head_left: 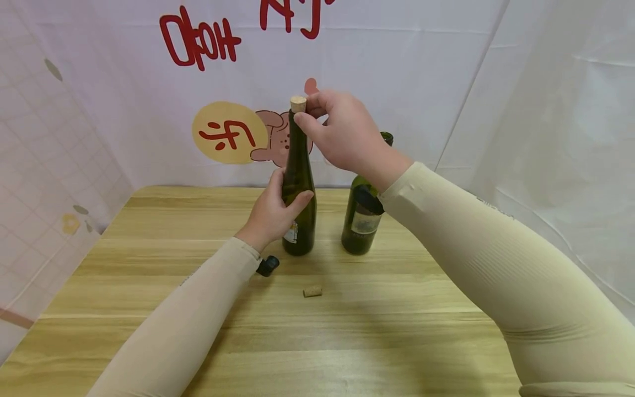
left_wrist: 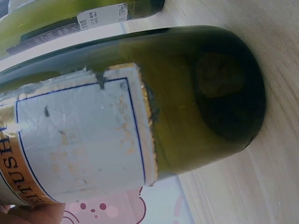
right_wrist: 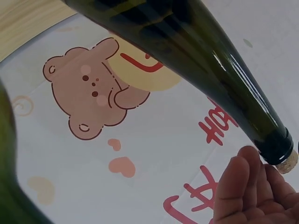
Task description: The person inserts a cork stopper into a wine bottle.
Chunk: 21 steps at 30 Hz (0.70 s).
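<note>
Right hand [head_left: 347, 129]: thumb and fingers at the protruding cork [head_left: 298, 103]; whether they pinch it cannot be told. Left hand [head_left: 274, 212], below: wrapped around the upright green wine bottle [head_left: 301, 240]. Maintain this hold; direct force along the bottle's axis. Avoid bumping the second wine bottle [head_left: 364, 225] beneath the right wrist.

Head view downward; bottle [head_left: 300, 171] close-ups (wrists)

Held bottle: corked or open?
Corked, not flush: a cork sticks up from the mouth of the bottle. How deep it sits, I cannot tell.
</note>
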Motion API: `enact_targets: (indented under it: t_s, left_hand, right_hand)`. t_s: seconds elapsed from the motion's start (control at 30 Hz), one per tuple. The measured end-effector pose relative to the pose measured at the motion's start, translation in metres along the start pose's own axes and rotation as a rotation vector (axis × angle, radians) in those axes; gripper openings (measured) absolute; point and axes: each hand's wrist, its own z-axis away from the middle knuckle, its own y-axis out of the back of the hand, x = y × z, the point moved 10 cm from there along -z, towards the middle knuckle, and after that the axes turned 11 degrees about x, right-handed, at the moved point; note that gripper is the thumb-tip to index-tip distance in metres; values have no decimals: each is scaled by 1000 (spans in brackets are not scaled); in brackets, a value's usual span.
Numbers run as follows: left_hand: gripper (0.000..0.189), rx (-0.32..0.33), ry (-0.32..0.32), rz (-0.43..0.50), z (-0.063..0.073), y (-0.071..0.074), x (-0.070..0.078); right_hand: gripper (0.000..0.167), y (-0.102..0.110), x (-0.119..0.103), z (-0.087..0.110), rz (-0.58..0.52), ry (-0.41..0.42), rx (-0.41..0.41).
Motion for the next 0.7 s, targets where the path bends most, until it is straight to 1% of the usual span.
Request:
enact_targets:
  t_s: [0.13, 0.23, 0.33, 0.5, 0.7]
  left_hand:
    - [79, -4, 0, -7, 0, -1, 1]
    - [79, -6, 0, -10, 0, -1, 1]
    - [77, 3, 3, -15, 0, -2, 1]
    - [76, 20, 12, -19, -1, -1, 0]
    - [71, 32, 10, -16, -1, -2, 2]
  right_hand:
    - [43, 5, 1, 6, 24, 21, 13]
    - [46, 10, 0, 10, 30, 49, 41]
    - [44, 16, -1, 13, 39, 95, 75]
    - [43, 26, -3, 19, 110, 174, 126]
    - [43, 40, 0, 24, 141, 217, 179]
